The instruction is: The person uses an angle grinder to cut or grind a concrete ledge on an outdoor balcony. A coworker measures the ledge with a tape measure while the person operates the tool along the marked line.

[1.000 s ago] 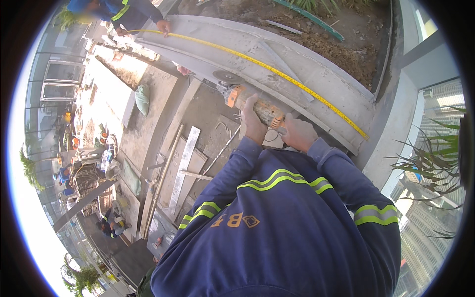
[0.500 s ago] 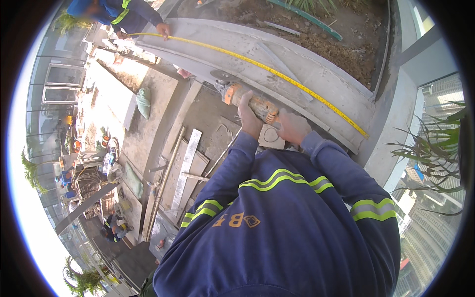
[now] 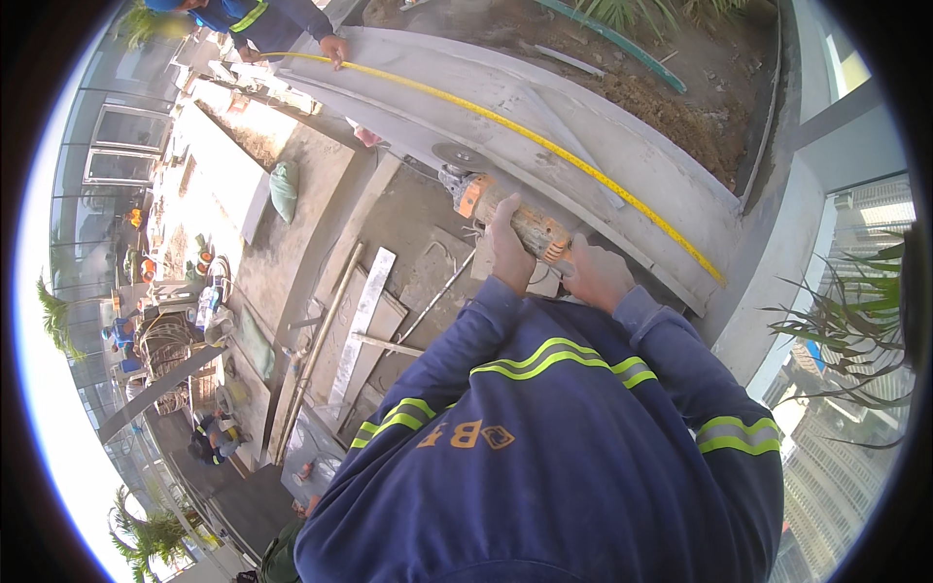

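Left hand [image 3: 509, 251]: wrapped round middle of grinder [image 3: 540, 233], likely steadying it | right hand [image 3: 596, 275]: grasping its rear, apparently for control | grinder: pointing forward-left from right hand, disc [image 3: 460, 154] beyond left hand | tape measure [image 3: 583, 168]: along pale ledge [image 3: 447, 60] beyond both hands, co-worker's hand [image 3: 335, 50] seemingly anchoring it

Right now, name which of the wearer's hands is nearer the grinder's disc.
The left hand, around the grinder; the right hand holds it farther back, at the rear.
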`<state>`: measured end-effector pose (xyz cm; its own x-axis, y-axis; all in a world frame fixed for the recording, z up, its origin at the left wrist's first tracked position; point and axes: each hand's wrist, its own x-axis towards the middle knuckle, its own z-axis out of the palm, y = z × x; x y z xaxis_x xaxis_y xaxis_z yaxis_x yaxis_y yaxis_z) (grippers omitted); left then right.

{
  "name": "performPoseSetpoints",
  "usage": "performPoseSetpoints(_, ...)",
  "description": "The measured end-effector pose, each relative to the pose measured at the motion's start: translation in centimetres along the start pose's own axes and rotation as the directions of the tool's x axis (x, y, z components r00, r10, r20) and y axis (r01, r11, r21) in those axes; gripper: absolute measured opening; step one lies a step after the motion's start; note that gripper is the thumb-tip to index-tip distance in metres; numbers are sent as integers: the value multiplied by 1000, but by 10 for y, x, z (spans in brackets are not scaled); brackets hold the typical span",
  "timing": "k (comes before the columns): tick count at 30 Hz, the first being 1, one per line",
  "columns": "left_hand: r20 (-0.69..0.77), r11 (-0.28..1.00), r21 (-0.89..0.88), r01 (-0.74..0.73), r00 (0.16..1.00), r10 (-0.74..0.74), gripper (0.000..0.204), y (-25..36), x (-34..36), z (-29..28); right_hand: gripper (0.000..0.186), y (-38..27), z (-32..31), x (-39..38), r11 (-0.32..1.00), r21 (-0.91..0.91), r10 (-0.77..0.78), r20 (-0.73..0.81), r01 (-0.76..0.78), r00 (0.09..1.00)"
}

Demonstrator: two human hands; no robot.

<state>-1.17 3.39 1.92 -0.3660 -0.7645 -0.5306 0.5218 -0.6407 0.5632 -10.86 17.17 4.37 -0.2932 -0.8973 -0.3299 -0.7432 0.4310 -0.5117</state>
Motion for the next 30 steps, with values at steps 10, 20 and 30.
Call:
performPoseSetpoints(10, -12, 999, 20, -49, 999, 49, 28, 0, 18, -6, 47, -3, -1, 12, 999, 38, -9, 17, 8, 1000)
performPoseSetpoints(20, -18, 1000, -18, -11, 1000, 10, 31, 14, 24, 3, 47, -1, 14, 39, 1000, 22, -11, -14, 11, 1000)
performPoseSetpoints(30, -28, 1000, 12, -3, 1000, 4, 22, 2, 9, -3, 46, -6, -4, 5, 1000, 23, 17, 17, -17, 1000)
